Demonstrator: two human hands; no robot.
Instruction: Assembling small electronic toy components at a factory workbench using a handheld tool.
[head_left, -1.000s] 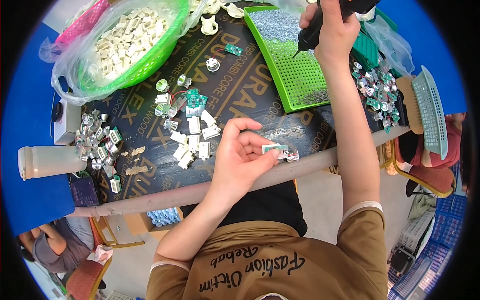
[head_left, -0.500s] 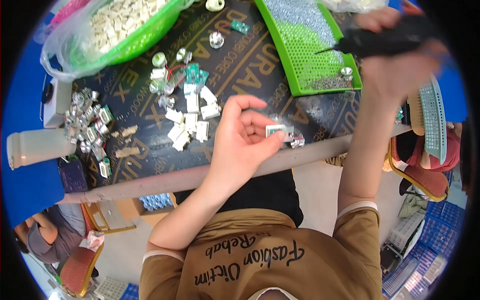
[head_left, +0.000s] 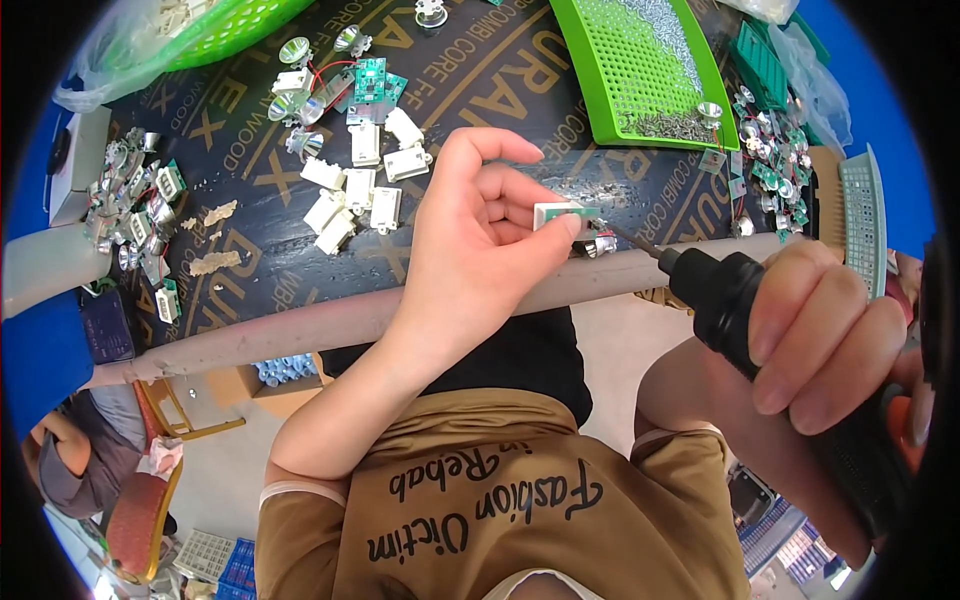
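Observation:
My left hand [head_left: 475,240] pinches a small white plastic housing [head_left: 544,214] with a green circuit board, near the table's front edge. A shiny lamp reflector [head_left: 600,246] lies just beneath the board; whether it is joined to it I cannot tell. My right hand [head_left: 825,340] is wrapped round a black power screwdriver [head_left: 715,290]. Its thin bit points left, and the tip is close to the right end of the housing; contact is unclear. Left of my left hand lie several loose white housings [head_left: 360,190], with green boards [head_left: 370,80] and wired reflectors [head_left: 295,52] behind them.
A green perforated tray [head_left: 600,110] of small screws stands at the back right. Lamp assemblies lie in heaps at left [head_left: 130,200] and right [head_left: 780,160]. A green basket [head_left: 245,35] is at the far left. The padded table edge [head_left: 330,318] runs before me.
My right hand has brought the screwdriver down from beside the green tray to the piece in my left hand. The left hand keeps its pinch. The whole view has shifted somewhat.

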